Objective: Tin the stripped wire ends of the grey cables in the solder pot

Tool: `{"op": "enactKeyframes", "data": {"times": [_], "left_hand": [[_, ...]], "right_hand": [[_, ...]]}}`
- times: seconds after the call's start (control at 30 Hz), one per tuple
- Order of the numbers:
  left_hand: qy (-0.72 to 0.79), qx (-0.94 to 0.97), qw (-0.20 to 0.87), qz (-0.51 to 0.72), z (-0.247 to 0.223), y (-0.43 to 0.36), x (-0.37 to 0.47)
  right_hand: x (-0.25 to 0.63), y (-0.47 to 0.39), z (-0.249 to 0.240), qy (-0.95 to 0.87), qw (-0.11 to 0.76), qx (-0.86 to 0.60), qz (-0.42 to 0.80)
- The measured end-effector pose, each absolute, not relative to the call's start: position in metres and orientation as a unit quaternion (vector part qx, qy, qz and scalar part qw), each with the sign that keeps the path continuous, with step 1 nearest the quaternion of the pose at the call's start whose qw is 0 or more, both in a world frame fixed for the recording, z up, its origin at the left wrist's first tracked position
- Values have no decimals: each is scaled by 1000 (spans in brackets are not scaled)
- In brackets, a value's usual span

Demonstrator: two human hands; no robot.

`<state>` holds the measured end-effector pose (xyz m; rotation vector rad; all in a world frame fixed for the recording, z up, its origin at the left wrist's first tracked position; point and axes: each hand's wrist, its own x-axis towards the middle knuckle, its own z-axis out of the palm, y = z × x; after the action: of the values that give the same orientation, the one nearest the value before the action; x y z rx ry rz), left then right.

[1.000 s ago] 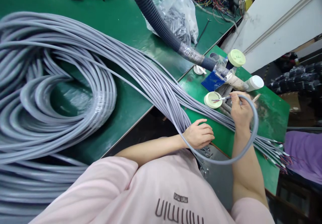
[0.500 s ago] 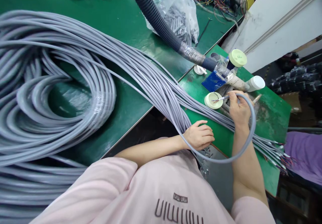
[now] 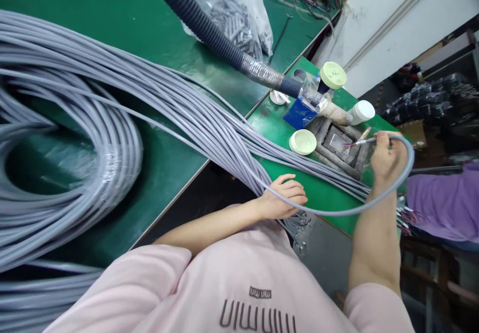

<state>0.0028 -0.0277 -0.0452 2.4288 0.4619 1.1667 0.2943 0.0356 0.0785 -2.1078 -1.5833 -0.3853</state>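
In my right hand a grey cable is pinched near its stripped end, and the thin coloured wires point left over a square metal solder pot. The cable loops down past my wrist and back to the left. My left hand rests, fingers curled, at the lower edge of the thick grey cable bundle; what lies under its fingers is hidden. Left of the pot stands an open pale cup.
A black ribbed hose crosses above the bench to a blue piece by the pot. Lidded jars stand behind it. Coiled cables fill the left. A person in a purple top is at the right.
My right hand has moved right, taking the wire ends from over the pale cup to over the solder pot. The whole view has shifted; my left hand stays by the bundle.
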Motion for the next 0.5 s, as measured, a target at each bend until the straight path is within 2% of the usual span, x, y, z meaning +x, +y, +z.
{"op": "enactKeyframes", "data": {"times": [0.23,0.5], "left_hand": [[167,875,186,415,-44,-28,2],[167,865,189,433,-46,-29,3]], "right_hand": [[316,56,57,-564,173,-797,-127],[316,74,56,-569,107,-807,-121]]}}
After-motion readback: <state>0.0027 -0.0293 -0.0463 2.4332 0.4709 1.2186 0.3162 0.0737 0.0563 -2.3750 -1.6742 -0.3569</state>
